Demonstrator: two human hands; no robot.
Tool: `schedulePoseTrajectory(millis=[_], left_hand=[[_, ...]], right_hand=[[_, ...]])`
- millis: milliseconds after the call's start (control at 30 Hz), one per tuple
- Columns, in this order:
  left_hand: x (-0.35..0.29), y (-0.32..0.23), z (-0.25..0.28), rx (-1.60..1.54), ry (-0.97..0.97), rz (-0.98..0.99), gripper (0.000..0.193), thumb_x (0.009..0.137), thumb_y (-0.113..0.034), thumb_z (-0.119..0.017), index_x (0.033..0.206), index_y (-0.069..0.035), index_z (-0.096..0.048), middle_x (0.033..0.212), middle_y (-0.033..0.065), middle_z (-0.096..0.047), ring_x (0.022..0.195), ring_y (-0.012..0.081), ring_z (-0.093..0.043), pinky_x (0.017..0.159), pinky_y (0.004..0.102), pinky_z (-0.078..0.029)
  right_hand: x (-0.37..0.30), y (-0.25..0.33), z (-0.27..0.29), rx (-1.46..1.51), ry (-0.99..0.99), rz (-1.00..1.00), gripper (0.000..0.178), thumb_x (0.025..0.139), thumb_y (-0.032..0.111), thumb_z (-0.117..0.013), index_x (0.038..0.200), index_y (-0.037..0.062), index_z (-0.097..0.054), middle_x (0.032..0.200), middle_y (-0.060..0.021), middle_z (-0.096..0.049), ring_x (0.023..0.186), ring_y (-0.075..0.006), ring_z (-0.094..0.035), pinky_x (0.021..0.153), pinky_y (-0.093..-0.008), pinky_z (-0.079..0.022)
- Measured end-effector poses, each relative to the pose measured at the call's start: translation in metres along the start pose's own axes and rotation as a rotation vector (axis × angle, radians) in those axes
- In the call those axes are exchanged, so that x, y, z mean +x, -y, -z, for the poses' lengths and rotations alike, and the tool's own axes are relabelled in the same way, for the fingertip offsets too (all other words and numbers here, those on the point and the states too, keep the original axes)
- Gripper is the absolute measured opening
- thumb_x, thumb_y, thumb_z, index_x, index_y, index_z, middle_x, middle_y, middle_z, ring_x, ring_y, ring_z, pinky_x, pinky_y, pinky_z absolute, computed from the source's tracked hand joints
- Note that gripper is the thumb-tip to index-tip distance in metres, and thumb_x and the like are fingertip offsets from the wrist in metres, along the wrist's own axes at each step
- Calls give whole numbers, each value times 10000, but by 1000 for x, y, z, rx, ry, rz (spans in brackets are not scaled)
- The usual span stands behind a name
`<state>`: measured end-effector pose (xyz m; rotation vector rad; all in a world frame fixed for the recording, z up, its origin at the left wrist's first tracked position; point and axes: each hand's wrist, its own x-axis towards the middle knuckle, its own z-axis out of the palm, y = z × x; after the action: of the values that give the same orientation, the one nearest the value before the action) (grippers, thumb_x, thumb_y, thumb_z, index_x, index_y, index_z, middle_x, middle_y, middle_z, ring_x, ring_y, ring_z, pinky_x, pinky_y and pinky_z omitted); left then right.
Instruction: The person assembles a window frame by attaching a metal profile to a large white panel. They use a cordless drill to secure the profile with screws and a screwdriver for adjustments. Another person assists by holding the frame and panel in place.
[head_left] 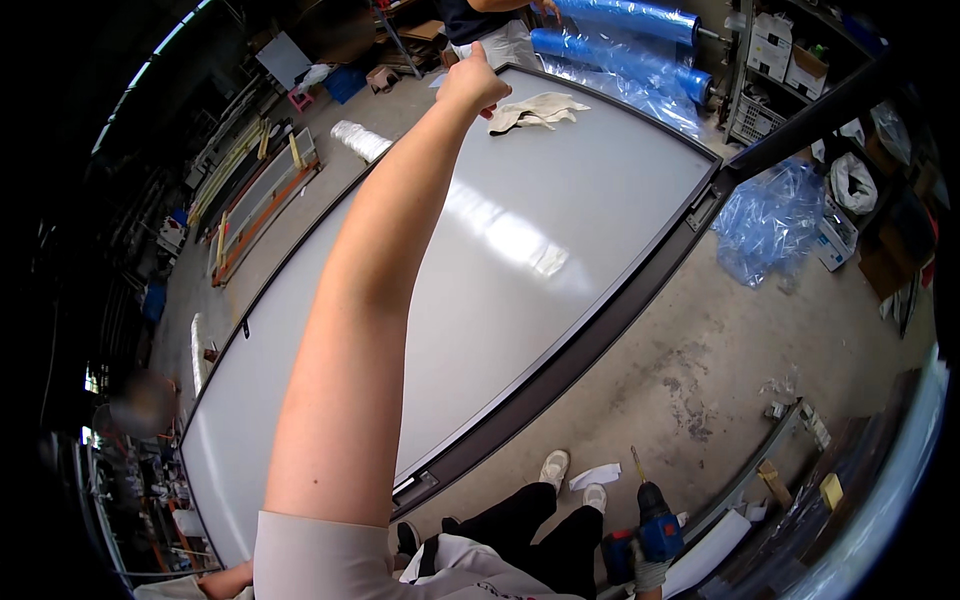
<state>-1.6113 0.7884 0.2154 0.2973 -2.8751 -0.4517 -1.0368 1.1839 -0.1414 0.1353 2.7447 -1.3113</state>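
My bare left arm stretches far across a large grey panel (500, 330) with a dark frame. At its far end my left hand (471, 82) is seen from the back, over the panel's far edge; its fingers look mostly curled, one apparently pointing away, and I see nothing held in them. Beside it, pale work gloves (538, 112) lie crumpled on the panel. Low on the right, my right hand (649, 574), in a light glove, grips a blue and black cordless drill (658, 528). Its long bit points up and away, over the floor beside the panel.
A person (497, 35) stands beyond the far edge; another person's arm (228, 580) shows lower left. Blue film rolls (620, 45) lie behind. Crumpled blue plastic (768, 222) and shelves (765, 100) stand right. A dark beam (815, 115) juts from the panel's right corner.
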Motion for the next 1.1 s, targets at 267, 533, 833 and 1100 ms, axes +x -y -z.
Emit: schedulePoseTrajectory(millis=[267,533,833,1100], left_hand=[[-9,41,-1,-14,-36,7,401,735,-274,-636,1099,-106,-619,775,82,-674,641,204,-660,679,327,-519],[-178,114,-32,-77,69,-253,281,812,-257,-657,730,12,-646,457,56,-420,431,120,-347,426,289,-307],[-385,209,-32,-124,448,-200,248,751,-306,-694,770,-66,-635,538,52,-553,502,224,-565,459,340,-440],[-452,238,-32,-275,430,-78,236,787,-270,-634,691,-68,-559,616,76,-549,589,291,-567,504,397,-456]], right_hand=[[31,27,-1,46,87,22,271,734,127,-665,998,77,-628,936,-69,-643,869,-232,-610,797,-368,-470],[87,110,27,410,144,-143,280,791,112,-616,1064,64,-572,939,-58,-610,910,-192,-578,847,-307,-459],[186,228,69,1048,37,44,487,770,173,-619,1190,1,-441,828,-102,-533,787,-206,-510,788,-357,-412],[293,352,-31,1179,301,288,446,773,138,-606,1179,21,-462,927,-133,-567,798,-205,-555,783,-361,-447]])
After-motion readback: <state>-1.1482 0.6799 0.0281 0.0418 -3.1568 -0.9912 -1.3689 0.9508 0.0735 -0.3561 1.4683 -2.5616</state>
